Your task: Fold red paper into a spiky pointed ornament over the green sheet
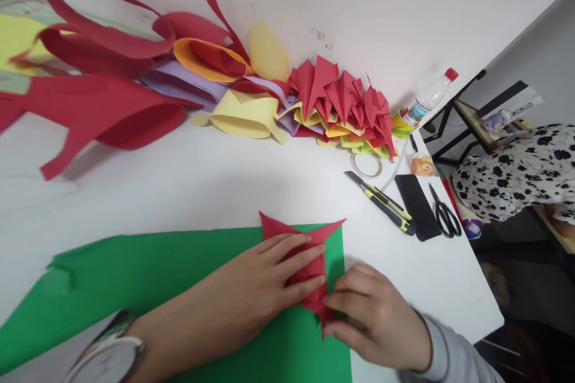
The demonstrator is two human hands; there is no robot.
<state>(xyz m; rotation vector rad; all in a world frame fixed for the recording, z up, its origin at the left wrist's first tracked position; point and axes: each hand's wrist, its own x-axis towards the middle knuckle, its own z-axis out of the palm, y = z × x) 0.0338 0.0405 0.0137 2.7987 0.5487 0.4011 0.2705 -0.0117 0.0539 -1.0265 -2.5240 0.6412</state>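
Note:
A folded red paper piece with pointed tips lies on a large green sheet near the table's front. My left hand rests flat on the red paper, fingers stretched out and pressing it down; a watch sits on that wrist. My right hand, in a grey sleeve, has its fingers curled and pinched on the red paper's lower point.
On the white table, a pile of folded red and yellow paper shapes and curled paper strips lie at the back. A tape ring, utility knife, black phone, scissors and bottle sit right. Another person in a patterned garment is beyond the table edge.

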